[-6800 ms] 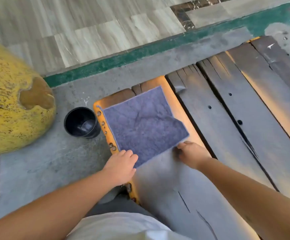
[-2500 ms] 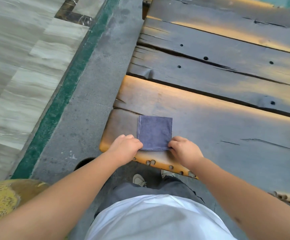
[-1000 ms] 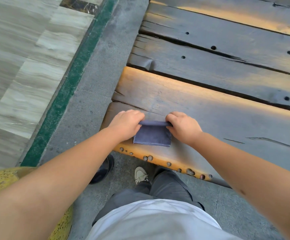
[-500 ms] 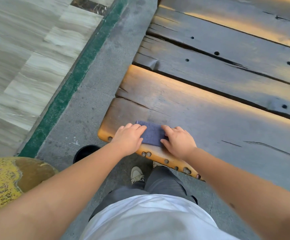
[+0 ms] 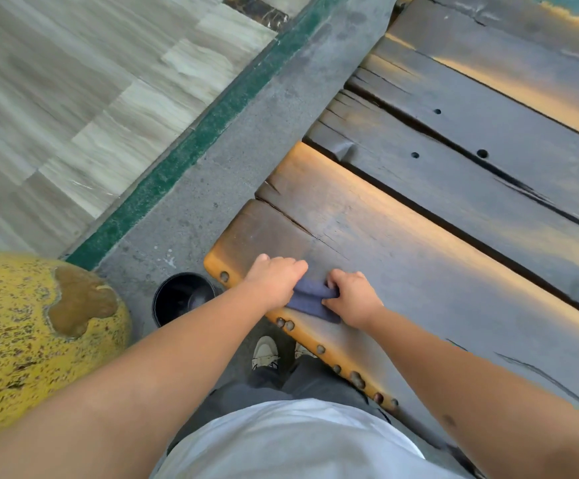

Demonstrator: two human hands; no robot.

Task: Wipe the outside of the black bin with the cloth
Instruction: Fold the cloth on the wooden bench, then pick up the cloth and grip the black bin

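Blue-grey cloth [image 5: 310, 300], black bin [image 5: 182, 299], yellow speckled boulder [image 5: 22, 326].

Wooden bench [image 5: 419, 257], yellow speckled boulder [image 5: 22, 340] left, green strip [image 5: 191, 150].

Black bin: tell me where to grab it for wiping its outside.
Grip the black bin by its open rim, coming from above: it stands upright on the concrete beside the wooden bench, mouth up. That leaves the outer wall free. Both hands are on the cloth.

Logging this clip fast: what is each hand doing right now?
Left hand: closed on the folded cloth, on the wooden bench.
Right hand: closed on the same cloth.
The black bin is untouched.
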